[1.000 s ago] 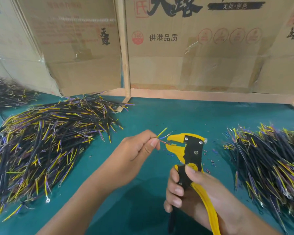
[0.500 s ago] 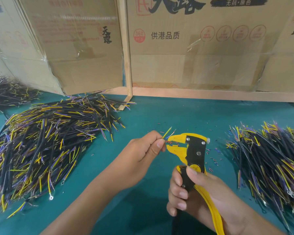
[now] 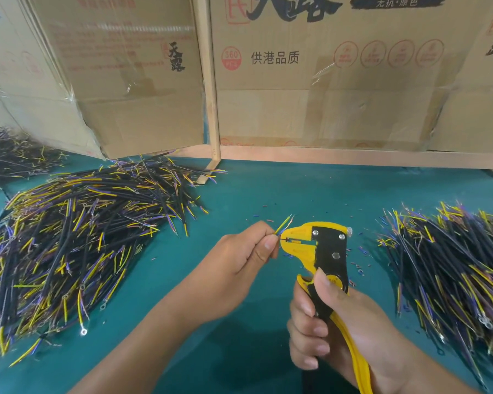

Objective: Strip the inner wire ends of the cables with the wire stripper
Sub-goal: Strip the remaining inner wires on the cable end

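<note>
My left hand [image 3: 244, 251] pinches a thin cable whose yellow and purple inner wires [image 3: 283, 224] fan out past my fingertips. One wire end lies in the jaws of the yellow and black wire stripper [image 3: 315, 245]. My right hand [image 3: 330, 331] grips the stripper's handles from below, thumb on the black body. The cable's black sheath is hidden inside my left fist.
A big pile of black cables with yellow and purple ends [image 3: 69, 237] lies on the green table at the left. Another pile [image 3: 453, 265] lies at the right. Cardboard boxes [image 3: 325, 81] and a wooden frame [image 3: 211, 109] stand behind. Small insulation scraps [image 3: 362, 260] dot the mat.
My left hand has brought the wire end into the stripper's jaws, and the two hands sit closer together. The stripper stays upright in my right hand.
</note>
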`<state>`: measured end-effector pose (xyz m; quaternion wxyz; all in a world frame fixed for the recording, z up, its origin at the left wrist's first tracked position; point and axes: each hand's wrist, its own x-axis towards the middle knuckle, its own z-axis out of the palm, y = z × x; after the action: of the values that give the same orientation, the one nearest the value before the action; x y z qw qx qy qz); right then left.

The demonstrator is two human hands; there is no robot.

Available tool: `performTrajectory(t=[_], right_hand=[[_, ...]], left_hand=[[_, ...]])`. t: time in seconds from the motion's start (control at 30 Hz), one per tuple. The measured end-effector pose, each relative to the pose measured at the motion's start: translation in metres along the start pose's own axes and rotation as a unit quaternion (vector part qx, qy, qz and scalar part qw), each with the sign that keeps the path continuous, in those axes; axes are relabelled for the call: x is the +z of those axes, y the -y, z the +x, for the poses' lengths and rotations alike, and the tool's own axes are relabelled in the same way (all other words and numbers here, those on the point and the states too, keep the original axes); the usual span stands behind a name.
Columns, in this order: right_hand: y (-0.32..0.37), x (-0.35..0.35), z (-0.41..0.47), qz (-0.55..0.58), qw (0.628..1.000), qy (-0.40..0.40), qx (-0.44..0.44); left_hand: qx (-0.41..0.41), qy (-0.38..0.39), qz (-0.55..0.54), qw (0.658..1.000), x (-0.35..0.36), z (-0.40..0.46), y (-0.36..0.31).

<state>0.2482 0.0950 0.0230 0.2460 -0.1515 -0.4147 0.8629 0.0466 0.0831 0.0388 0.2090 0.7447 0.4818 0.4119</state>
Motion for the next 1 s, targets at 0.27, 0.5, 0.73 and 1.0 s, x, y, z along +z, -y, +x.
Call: performTrajectory(t=[0.27, 0.5, 0.73, 1.0], right_hand=[[0.006, 0.006, -0.003, -0.019, 0.997, -0.077, -0.006], [0.008, 0.009, -0.005, -0.055, 0.997, -0.058, 0.003], [0.036, -0.018, -0.008, 0.041, 0.993, -0.067, -0.093], [0.007, -0.025, 0.012, 0.071, 0.995, -0.050, -0.046]], left_hand=[[0.020, 0.006, 0.030, 0.999, -0.003, 0.000, 0.002], [0.074, 0.014, 0.124, 0.989, -0.019, 0.003, 0.008], [0.010, -0.180, 0.112, 0.977, -0.076, -0.005, 0.031], [0.030, -0.083, 0.125, 0.988, -0.042, 0.001, 0.014]])
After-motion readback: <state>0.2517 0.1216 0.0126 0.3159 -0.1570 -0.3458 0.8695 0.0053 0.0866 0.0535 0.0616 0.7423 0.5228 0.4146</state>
